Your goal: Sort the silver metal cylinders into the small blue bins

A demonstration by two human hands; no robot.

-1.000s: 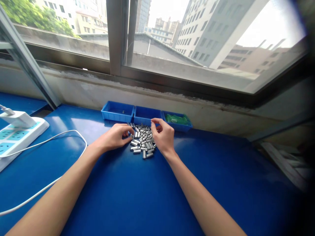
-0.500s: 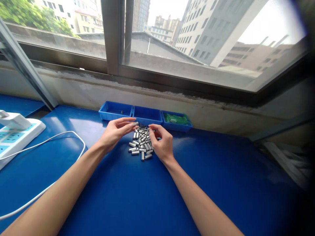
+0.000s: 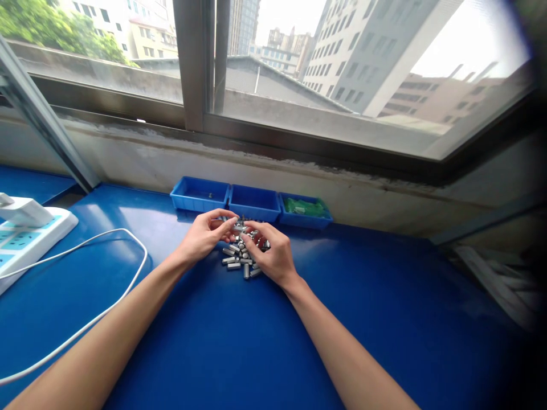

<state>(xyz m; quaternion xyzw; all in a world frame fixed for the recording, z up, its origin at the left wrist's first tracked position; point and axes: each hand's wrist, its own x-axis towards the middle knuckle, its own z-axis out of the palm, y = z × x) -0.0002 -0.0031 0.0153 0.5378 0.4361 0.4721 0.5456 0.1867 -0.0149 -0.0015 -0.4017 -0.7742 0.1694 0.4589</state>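
Observation:
Over a pile of small silver metal standoffs (image 3: 233, 266), my two hands almost meet. My left hand (image 3: 209, 233) is closed, pinching one silver standoff (image 3: 237, 228) between thumb and fingers. From the right, my right hand (image 3: 273, 250) brings its thumb and fingertips up to the end of that piece. Its fingers are curled in a pinch, and whatever tiny part is between them is too small to make out. Both hands cover part of the pile. Small dark parts at the pile's far side are mostly hidden behind my fingers.
Three blue bins stand along the wall: a left bin (image 3: 199, 202) with a tiny part inside, a middle bin (image 3: 254, 215), and a right bin (image 3: 305, 221) holding green plastic. A white power strip (image 3: 51, 242) and white cable (image 3: 115, 307) lie on the left of the blue table (image 3: 239, 347).
My right hand has moved left and my left hand slightly right, so their fingertips now come together at the standoff. The bins and pile stay where they were.

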